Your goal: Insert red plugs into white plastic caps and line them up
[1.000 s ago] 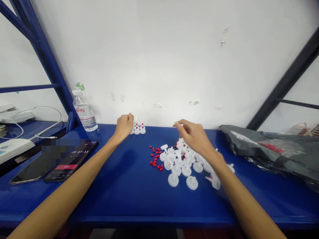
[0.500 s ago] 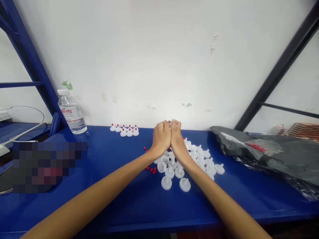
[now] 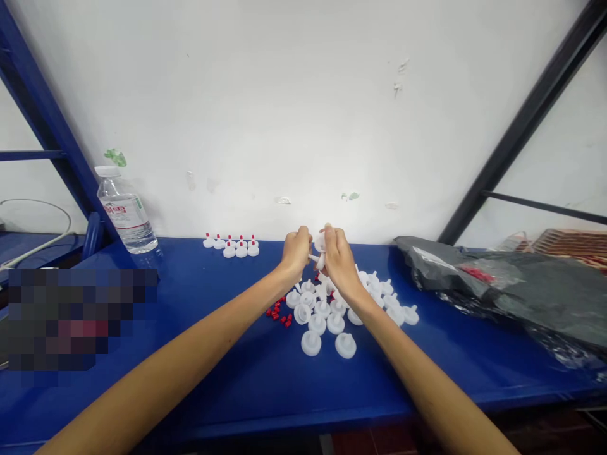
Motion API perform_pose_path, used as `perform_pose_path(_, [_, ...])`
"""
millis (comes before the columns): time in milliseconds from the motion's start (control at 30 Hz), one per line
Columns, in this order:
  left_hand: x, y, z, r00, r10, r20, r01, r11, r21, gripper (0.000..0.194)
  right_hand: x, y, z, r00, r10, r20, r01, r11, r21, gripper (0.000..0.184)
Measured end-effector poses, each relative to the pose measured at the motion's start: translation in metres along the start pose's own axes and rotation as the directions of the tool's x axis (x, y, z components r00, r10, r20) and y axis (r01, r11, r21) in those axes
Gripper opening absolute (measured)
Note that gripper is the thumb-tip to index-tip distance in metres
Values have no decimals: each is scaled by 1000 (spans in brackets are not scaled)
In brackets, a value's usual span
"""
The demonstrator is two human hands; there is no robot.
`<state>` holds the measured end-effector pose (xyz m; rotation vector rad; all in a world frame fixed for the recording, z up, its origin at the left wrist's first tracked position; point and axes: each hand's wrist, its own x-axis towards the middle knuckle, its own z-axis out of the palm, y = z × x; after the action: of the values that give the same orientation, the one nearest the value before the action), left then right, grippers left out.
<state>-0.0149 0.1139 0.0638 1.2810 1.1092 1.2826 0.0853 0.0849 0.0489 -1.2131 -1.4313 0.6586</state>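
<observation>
My right hand [image 3: 337, 254] is closed around a white spout cap [image 3: 321, 261] whose narrow tip points left. Another white round part [image 3: 320, 241] shows between its thumb and fingers. Close by on the left, my left hand [image 3: 296, 251] has its fingers pinched near that tip; what they hold, if anything, is hidden. Below both hands lies a pile of loose white spout caps [image 3: 335, 323], partly covered by my right forearm. Small red tips [image 3: 276, 311] are scattered at the pile's left side, and a few show among the caps.
Several white caps with red tips [image 3: 241, 250] stand upright in rows near the wall. A water bottle [image 3: 126, 218] is at the back left, beside a blue frame post. Grey plastic bags [image 3: 535, 291] cover the right side of the blue table [image 3: 265, 395].
My hands, pressed together before, have come slightly apart, and the white cap parts now show between them. The view has shifted a little to the right.
</observation>
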Motion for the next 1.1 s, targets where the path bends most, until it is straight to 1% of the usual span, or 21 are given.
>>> perform_pose_path(100, [3, 1, -12, 1000, 12, 13, -13, 998, 56, 25, 8, 0, -12, 999, 31, 28, -32, 999, 35, 56])
perform_pose_path(167, [3, -2, -19, 999, 14, 47, -20, 992, 126, 25, 13, -2, -22, 991, 65, 117, -69, 997, 32, 55])
perform_pose_path(233, [2, -6, -23, 996, 32, 87, -50, 976, 214, 29, 16, -4, -32, 975, 84, 208, -72, 995, -62, 53])
perform_pose_path(300, [1, -12, -24, 991, 68, 115, -100, 951, 292, 33, 17, -6, -41, 969, 69, 238, -11, 972, -235, 49])
perform_pose_path(367, [0, -18, -24, 978, 145, 149, -192, 902, 386, 35, 17, -8, -47, 968, 32, 248, 80, 902, -425, 45])
perform_pose_path(433, [-1, -22, -23, 945, 225, 236, -317, 804, 503, 37, 16, -9, -52, 958, 20, 285, 153, 806, -571, 42])
perform_pose_path(500, [-2, -25, -23, 900, 249, 358, -421, 711, 564, 40, 16, -8, -56, 938, 56, 341, 197, 724, -661, 41])
perform_pose_path(533, [-2, -25, -24, 884, 235, 405, -443, 700, 560, 42, 16, -8, -58, 926, 86, 366, 208, 695, -689, 42])
perform_pose_path(600, [-2, -25, -26, 875, 187, 446, -421, 749, 512, 46, 16, -7, -62, 900, 149, 410, 215, 667, -713, 44])
perform_pose_path(667, [0, -22, -29, 881, 162, 444, -381, 800, 464, 46, 16, -7, -65, 893, 176, 414, 203, 664, -719, 47])
perform_pose_path(800, [7, -14, -38, 910, 155, 384, -308, 872, 379, 51, 16, -10, -66, 944, 106, 313, 172, 652, -739, 58])
perform_pose_path(867, [9, -13, -42, 926, 168, 337, -290, 889, 354, 54, 16, -11, -66, 964, 66, 259, 155, 650, -744, 59])
perform_pose_path(933, [10, -15, -43, 930, 178, 321, -286, 899, 331, 56, 17, -11, -65, 974, 38, 224, 145, 654, -742, 59])
perform_pose_path(1000, [10, -19, -42, 918, 156, 366, -270, 919, 286, 59, 18, -10, -65, 979, 17, 205, 143, 658, -739, 60])
perform_pose_path(1033, [10, -20, -41, 901, 133, 413, -254, 933, 254, 60, 18, -10, -64, 980, 11, 200, 143, 660, -738, 60])
perform_pose_path(1100, [12, -22, -40, 854, 92, 512, -214, 959, 184, 63, 19, -9, -64, 982, 6, 187, 136, 664, -735, 60])
